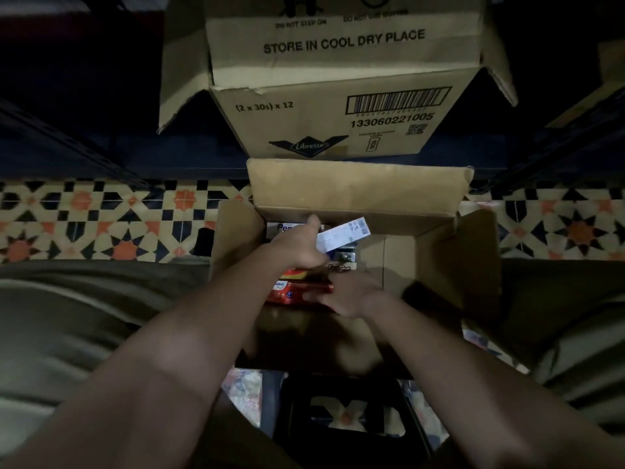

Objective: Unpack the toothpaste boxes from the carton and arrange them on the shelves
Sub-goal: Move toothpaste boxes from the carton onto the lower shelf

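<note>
An open brown carton (439, 252) stands on the floor between my knees, its flaps spread. My left hand (301, 245) is inside it, shut on a white toothpaste box (343, 233) that it holds tilted above the rest. My right hand (345, 292) lies lower in the carton with fingers spread on a red toothpaste box (291, 291). Another white box (287, 228) with blue lettering lies at the carton's far left. The right half of the carton's bottom is bare cardboard.
A second, larger carton (338, 113) printed "STORE IN COOL DRY PLACE" sits on a dark low shelf (101, 154) just beyond. Patterned floor tiles (101, 225) run left and right. My knees (67, 316) flank the carton. A dark stool (345, 407) is under me.
</note>
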